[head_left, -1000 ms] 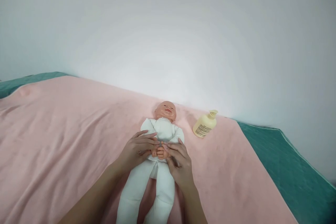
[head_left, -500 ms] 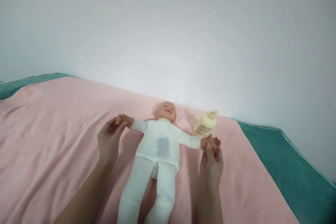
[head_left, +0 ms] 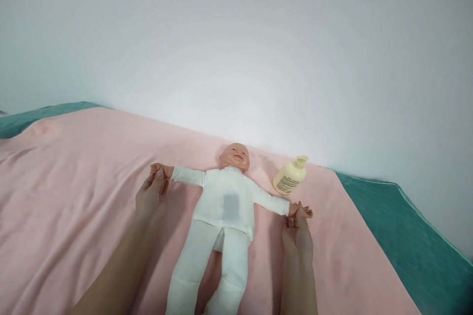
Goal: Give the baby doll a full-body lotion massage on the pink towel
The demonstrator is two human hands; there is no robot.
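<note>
A baby doll [head_left: 221, 197] with a white cloth body lies on its back, its head toward the wall and its arms spread wide. A grey rectangular patch marks its belly. My left hand [head_left: 150, 197] is closed around the doll's hand on the left, with the thumb on top. On the right, my right hand [head_left: 298, 231] grips the doll's other hand between thumb and fingers. The doll's small fingers stick out past my grip on both sides. Its feet are cut off by the lower edge of the view.
A pale yellow pump bottle [head_left: 290, 176] stands close to the doll's arm on the right. Underneath is a pink blanket [head_left: 74, 197], over a green cover [head_left: 414, 231] that shows at both sides. A plain white wall [head_left: 236, 49] rises behind.
Both of the doll's arms are stretched farther outward. My left hand has shifted a little left, and my right hand has moved slightly down, each still holding a doll's hand.
</note>
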